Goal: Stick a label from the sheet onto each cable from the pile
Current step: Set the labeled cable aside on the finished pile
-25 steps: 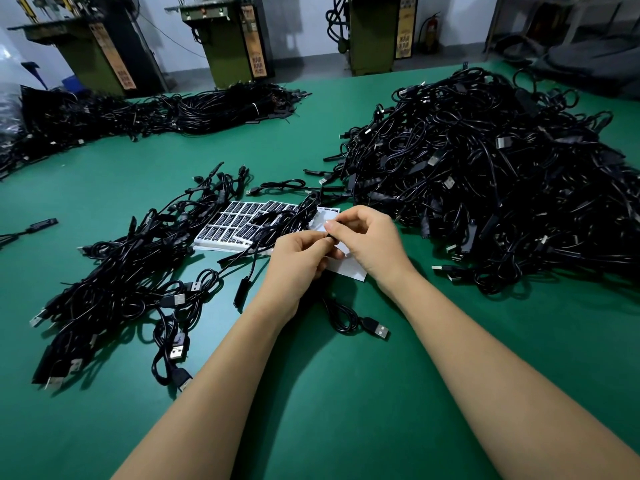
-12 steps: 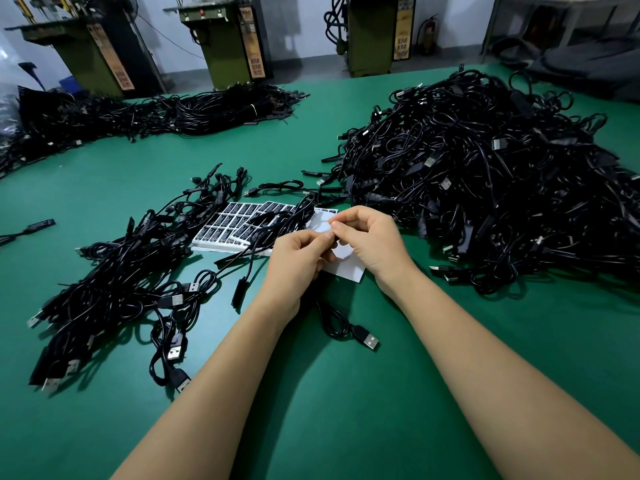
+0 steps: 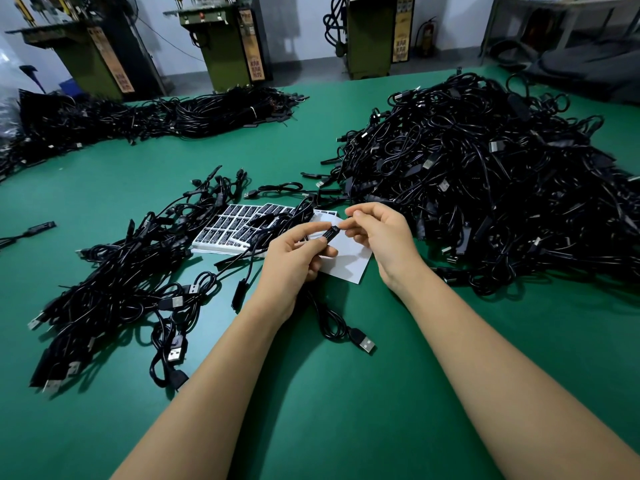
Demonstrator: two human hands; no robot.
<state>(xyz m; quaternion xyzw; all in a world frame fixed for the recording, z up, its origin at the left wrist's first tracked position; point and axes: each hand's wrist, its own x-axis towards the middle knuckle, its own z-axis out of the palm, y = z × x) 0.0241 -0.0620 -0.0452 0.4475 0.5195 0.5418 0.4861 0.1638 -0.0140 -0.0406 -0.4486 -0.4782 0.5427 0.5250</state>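
My left hand (image 3: 294,261) grips a black cable (image 3: 332,323) by its small inline module (image 3: 330,233), held up over the white label sheet (image 3: 349,263). The cable's USB plug (image 3: 364,342) lies on the green table below. My right hand (image 3: 379,233) hovers just right of the module's end, its fingers loosely curled and its thumb tip close to the module. Rows of black labels (image 3: 235,226) fill the sheet's left part, partly under cables. The big unsorted cable pile (image 3: 485,174) is at right. A smaller spread of cables (image 3: 121,271) lies at left.
Long bundles of black cables (image 3: 156,116) run along the table's far left. Green machines (image 3: 221,39) stand behind the table. A lone cable end (image 3: 33,230) lies at the left edge. Bare green table surface (image 3: 346,410) stretches between my forearms.
My hands were pinched together over the module; now they have drawn apart, the right hand shifting right, and the module shows between them in the left hand.
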